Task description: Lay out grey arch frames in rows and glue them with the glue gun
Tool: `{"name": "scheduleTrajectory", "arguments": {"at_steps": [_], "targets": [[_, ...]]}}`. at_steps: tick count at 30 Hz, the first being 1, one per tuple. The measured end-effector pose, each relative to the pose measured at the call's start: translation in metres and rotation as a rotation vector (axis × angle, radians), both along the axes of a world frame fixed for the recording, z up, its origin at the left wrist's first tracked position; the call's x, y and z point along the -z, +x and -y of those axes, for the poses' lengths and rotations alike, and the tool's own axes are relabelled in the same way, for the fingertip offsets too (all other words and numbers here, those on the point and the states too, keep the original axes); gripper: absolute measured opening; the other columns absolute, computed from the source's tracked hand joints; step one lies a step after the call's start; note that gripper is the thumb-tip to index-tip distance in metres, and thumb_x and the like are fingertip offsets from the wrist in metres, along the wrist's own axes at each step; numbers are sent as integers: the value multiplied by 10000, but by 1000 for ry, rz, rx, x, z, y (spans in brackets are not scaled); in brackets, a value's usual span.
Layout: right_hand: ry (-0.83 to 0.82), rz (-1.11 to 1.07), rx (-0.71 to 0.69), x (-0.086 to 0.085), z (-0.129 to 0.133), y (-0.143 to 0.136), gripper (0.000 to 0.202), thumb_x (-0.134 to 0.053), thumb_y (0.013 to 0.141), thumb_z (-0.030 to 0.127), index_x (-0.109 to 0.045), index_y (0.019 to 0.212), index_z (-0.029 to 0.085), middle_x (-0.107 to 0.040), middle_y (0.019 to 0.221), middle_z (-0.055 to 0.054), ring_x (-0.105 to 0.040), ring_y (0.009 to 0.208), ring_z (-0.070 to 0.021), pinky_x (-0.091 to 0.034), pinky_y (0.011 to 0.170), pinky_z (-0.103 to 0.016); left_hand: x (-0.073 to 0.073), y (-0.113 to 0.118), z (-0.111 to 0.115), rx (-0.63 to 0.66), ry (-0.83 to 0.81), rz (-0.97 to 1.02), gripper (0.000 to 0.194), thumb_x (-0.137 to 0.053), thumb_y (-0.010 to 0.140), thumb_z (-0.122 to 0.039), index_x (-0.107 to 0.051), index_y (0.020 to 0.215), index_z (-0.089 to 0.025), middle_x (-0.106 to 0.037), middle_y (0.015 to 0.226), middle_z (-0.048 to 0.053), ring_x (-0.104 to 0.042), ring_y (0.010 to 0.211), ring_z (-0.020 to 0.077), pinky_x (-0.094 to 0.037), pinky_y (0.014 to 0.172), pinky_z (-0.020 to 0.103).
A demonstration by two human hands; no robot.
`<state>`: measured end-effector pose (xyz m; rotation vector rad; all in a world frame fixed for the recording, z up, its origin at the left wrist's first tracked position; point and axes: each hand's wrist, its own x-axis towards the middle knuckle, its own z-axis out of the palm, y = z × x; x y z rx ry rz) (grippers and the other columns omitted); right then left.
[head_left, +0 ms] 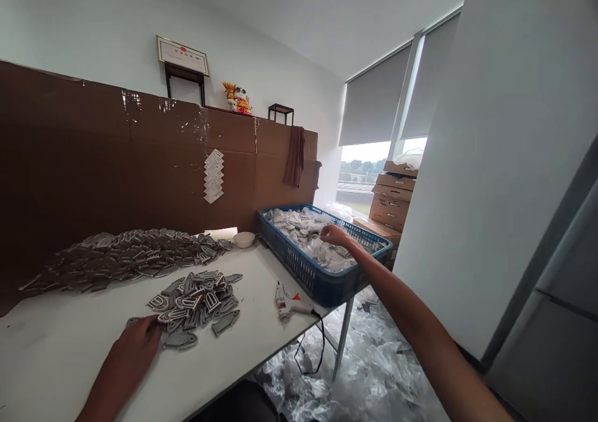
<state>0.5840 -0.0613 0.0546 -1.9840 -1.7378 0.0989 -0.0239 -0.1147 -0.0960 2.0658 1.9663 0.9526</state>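
My left hand (140, 342) rests at the near left edge of a small pile of grey flat pieces (200, 300) on the white table, its fingers curled onto one of them. My right hand (334, 235) is over the blue plastic basket (306, 272) at the table's right end, above clear plastic bags (299, 225) that hold grey pieces. Its fingers are bent together; whether something is between them is too small to tell. A white and red glue gun (288, 303) lies on the table between the small pile and the basket.
A larger heap of grey pieces (121, 260) lies along the cardboard wall (159, 160). A white bowl (243, 240) stands left of the basket. The glue gun's black cord (322, 347) hangs over the edge. Plastic bags (364, 366) cover the floor; boxes (391, 201) stand behind.
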Motion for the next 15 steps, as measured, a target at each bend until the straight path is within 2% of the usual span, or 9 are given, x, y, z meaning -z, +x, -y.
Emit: {"name": "scheduleTrajectory", "arguments": {"at_steps": [1, 3, 7, 10, 12, 15], "targets": [[12, 24, 3, -7, 2, 4, 68, -763, 984, 223, -798, 1018, 175, -804, 1107, -59, -730, 1020, -206, -572, 975, -329, -2, 1, 0, -4, -7, -8, 539, -404, 916, -501, -749, 1147, -158, -782, 1235, 201, -737, 1152, 369, -579, 967, 454], [54, 68, 22, -21, 9, 15, 104, -744, 934, 137, -819, 976, 197, -825, 1105, -51, -718, 1045, -204, -528, 985, -286, -6, 2, -1, -14, -25, -23, 534, -394, 904, -487, -748, 1132, -158, -785, 1221, 205, -745, 1135, 371, -584, 956, 453], [162, 121, 106, -47, 33, 38, 180, -716, 932, 156, -824, 1059, 224, -823, 1183, -57, -702, 1083, -222, -512, 971, -292, -11, 4, -1, -8, -45, -26, 479, -404, 909, -467, -748, 1081, -180, -793, 1178, 194, -743, 1113, 373, -583, 946, 456], [229, 130, 189, -63, 54, 59, 195, -688, 969, 217, -812, 1120, 212, -819, 1178, -88, -713, 1053, -238, -532, 939, -314, -13, 4, 2, -14, -92, 0, 483, -406, 942, -477, -750, 1115, -185, -778, 1219, 197, -737, 1101, 370, -584, 898, 449], [303, 67, 297, -71, 66, 76, 219, -684, 980, 261, -804, 1150, 190, -815, 1183, -118, -724, 1068, -256, -549, 932, -330, -14, 4, 4, -9, -104, 13, 482, -417, 954, -476, -753, 1141, -186, -770, 1240, 198, -734, 1084, 367, -580, 881, 445], [441, -142, 546, -73, 82, 103, 295, -610, 1027, 313, -781, 1200, 147, -802, 1205, -178, -755, 1049, -262, -589, 870, -329, -13, 4, 5, -5, -91, 16, 499, -415, 965, -456, -745, 1198, -165, -759, 1270, 202, -720, 1124, 378, -566, 926, 457]]}}
